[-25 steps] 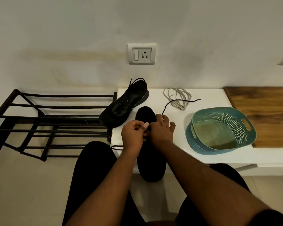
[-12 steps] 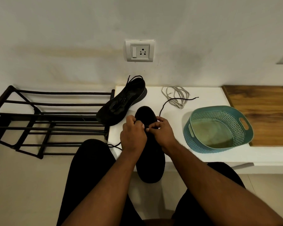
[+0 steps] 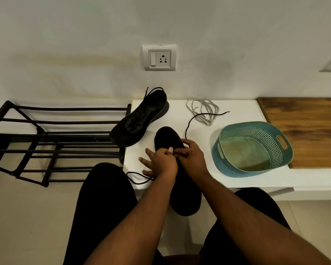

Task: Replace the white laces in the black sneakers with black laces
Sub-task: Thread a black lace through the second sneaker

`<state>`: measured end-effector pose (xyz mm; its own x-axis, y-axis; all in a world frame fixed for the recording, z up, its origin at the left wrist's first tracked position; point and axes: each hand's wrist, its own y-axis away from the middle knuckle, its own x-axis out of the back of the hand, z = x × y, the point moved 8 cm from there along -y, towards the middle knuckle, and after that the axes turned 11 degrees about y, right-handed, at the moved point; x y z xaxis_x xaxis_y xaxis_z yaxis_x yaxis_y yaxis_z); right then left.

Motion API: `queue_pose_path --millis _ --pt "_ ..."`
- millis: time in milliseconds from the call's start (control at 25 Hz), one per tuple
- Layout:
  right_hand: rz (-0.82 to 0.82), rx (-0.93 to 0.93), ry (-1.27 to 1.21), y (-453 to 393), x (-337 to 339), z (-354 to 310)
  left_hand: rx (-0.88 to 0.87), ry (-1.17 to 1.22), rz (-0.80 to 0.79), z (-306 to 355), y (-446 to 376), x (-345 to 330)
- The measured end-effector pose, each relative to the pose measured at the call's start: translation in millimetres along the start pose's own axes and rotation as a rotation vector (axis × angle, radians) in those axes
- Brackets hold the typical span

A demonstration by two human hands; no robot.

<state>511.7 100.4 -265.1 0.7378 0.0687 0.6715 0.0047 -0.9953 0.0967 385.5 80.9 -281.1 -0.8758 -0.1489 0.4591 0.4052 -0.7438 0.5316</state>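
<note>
Two black sneakers (image 3: 180, 165), perhaps two hands (image 3: 161, 162).

- Light is dim, soft and even, with a warm greenish-yellow cast over the wall (image 3: 84, 35)
- No visible lamp and no glare; shadows are faint and diffuse
- A soft shadow lies under the teal basket (image 3: 252, 148) on the white tabletop (image 3: 237, 180)
- Black shoes and trousers sink into near-solid dark, with little detail
- Wide-angle distortion bends the shoe rack (image 3: 52, 142) bars and the table edges toward the frame borders
- Focus is fairly sharp in the centre, softer at the corners
</note>
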Motion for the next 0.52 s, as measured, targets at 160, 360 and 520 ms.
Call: queue_pose_path --millis 160,360,520 --pt "0.003 0.005 0.162 -3.7 6.6 -6.8 0.010 0.062 0.013 -1.8 2.8 2.7" --pt "-0.082 -0.063 -0.047 -14.4 12.1 0.1 -0.126 0.022 -0.006 8.2 5.8 8.0" --pt "-0.084 -0.138 -0.165 -15.0 19.0 0.4 -0.411 -0.424 0.013 16.7 10.8 21.4"
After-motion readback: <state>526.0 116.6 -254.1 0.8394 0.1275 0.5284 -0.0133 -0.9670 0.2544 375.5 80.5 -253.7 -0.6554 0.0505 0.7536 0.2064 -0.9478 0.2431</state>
